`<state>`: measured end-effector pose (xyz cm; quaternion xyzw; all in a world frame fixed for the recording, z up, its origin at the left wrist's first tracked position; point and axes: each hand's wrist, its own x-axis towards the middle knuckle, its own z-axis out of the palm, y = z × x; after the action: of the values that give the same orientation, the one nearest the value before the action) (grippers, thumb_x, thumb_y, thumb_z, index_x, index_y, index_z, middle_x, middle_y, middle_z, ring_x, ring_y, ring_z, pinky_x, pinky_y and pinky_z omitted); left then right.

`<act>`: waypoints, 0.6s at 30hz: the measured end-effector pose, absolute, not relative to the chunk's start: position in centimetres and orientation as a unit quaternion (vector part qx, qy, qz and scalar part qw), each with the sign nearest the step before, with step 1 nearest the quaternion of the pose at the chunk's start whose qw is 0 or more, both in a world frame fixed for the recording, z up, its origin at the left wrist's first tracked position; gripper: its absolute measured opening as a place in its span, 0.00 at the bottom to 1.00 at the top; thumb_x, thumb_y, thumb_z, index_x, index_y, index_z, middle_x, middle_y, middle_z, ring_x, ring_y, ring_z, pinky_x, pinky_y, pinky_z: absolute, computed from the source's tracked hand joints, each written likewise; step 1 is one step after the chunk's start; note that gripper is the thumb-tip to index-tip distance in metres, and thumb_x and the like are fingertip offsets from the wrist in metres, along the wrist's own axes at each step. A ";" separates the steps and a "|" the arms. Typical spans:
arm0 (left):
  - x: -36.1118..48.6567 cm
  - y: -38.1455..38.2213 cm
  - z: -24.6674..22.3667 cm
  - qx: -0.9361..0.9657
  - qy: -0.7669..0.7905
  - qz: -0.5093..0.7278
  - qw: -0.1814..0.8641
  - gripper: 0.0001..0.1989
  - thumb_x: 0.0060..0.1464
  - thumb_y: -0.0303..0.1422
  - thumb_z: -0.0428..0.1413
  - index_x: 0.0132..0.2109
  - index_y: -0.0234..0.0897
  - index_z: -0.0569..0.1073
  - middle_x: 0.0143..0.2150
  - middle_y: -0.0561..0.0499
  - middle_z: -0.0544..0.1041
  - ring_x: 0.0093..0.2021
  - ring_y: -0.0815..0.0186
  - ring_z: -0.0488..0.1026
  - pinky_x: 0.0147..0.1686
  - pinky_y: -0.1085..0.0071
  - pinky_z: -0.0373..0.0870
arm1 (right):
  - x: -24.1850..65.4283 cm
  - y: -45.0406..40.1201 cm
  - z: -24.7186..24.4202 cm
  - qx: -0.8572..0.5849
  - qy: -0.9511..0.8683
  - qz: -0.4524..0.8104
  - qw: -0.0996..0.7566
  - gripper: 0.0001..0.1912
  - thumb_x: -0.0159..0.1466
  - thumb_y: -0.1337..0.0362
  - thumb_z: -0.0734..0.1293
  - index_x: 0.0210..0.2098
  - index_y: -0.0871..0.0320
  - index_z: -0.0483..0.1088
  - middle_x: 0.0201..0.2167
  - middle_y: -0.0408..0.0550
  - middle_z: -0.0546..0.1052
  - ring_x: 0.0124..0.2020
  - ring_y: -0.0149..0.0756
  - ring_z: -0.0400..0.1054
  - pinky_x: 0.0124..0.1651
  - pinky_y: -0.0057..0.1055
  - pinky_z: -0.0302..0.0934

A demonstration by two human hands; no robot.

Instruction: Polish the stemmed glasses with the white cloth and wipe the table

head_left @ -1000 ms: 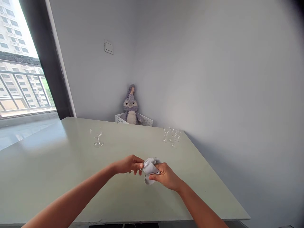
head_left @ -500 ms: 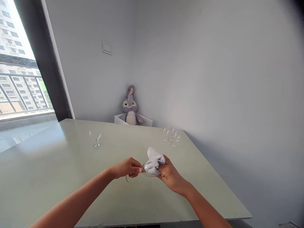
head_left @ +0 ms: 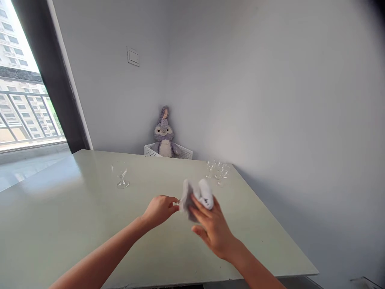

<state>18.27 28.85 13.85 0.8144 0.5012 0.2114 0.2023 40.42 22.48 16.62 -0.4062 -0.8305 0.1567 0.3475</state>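
My left hand (head_left: 159,210) is closed around something at the edge of a white cloth (head_left: 195,198), most likely the stem of a clear glass. The glass itself is hidden by the cloth and my fingers. My right hand (head_left: 213,228) is blurred, with its spread fingers lying against the cloth. A clear coupe glass (head_left: 120,176) stands upright on the pale green table (head_left: 60,208) to the far left of my hands. A cluster of similar glasses (head_left: 218,170) stands near the far right edge.
A grey plush rabbit (head_left: 164,136) sits in a white perforated basket (head_left: 184,153) beyond the table's far edge. Walls close the far and right sides, with a wall switch (head_left: 132,56) above. A window (head_left: 30,80) lies to the left. The table's near edge runs below my arms.
The cloth has shifted up and now covers the glass bowl that showed earlier. My right hand has loosened and spread its fingers. The glass foot below my left hand no longer shows.
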 end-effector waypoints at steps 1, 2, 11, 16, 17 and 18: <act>18.7 28.5 13.7 0.845 0.465 0.218 0.152 0.10 0.50 0.36 0.49 0.28 0.38 0.73 0.20 0.54 0.68 0.22 0.70 0.62 0.24 0.74 0.53 | 39.8 22.6 16.9 -0.377 -0.854 0.162 0.318 0.20 0.60 0.59 0.62 0.52 0.48 0.65 0.55 0.47 0.65 0.55 0.49 0.56 0.60 0.51 0.33; 19.0 28.2 13.6 0.869 0.428 0.226 0.104 0.10 0.50 0.33 0.49 0.25 0.37 0.72 0.21 0.53 0.69 0.23 0.70 0.62 0.25 0.73 0.54 | 39.3 22.9 17.1 -0.364 -0.860 0.174 0.313 0.19 0.61 0.59 0.61 0.52 0.48 0.65 0.54 0.46 0.66 0.55 0.47 0.57 0.60 0.51 0.34; 20.2 27.4 13.3 0.846 0.408 0.341 -0.043 0.15 0.58 0.37 0.45 0.50 0.39 0.66 0.24 0.52 0.70 0.26 0.67 0.66 0.29 0.70 0.61 | 39.0 28.6 14.8 -0.364 -0.405 0.629 0.555 0.17 0.57 0.51 0.62 0.33 0.58 0.72 0.31 0.48 0.76 0.38 0.42 0.69 0.40 0.39 0.61; 22.6 27.6 12.4 0.753 0.497 0.431 -0.014 0.16 0.58 0.32 0.43 0.53 0.41 0.63 0.39 0.47 0.70 0.34 0.66 0.69 0.33 0.68 0.66 | 34.6 27.0 13.1 -0.273 -0.309 0.661 0.627 0.15 0.58 0.52 0.61 0.39 0.54 0.69 0.40 0.46 0.74 0.43 0.39 0.67 0.41 0.35 0.62; 23.2 27.5 12.2 0.733 0.510 0.450 -0.018 0.16 0.58 0.30 0.43 0.53 0.41 0.63 0.44 0.45 0.68 0.37 0.65 0.69 0.35 0.67 0.66 | 33.7 26.5 13.0 -0.271 -0.317 0.666 0.618 0.16 0.59 0.51 0.60 0.40 0.54 0.69 0.41 0.47 0.73 0.43 0.39 0.66 0.40 0.35 0.62; 23.8 27.2 12.1 0.715 0.521 0.466 -0.027 0.17 0.57 0.28 0.43 0.53 0.40 0.63 0.48 0.43 0.66 0.42 0.62 0.68 0.39 0.64 0.66 | 33.1 26.1 12.8 -0.274 -0.328 0.672 0.605 0.17 0.59 0.51 0.60 0.41 0.54 0.68 0.41 0.47 0.73 0.42 0.38 0.66 0.39 0.34 0.62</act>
<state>23.75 27.24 12.13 0.7145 0.5213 0.4658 -0.0270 33.08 26.12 12.84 -0.2736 -0.3280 0.6716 0.6054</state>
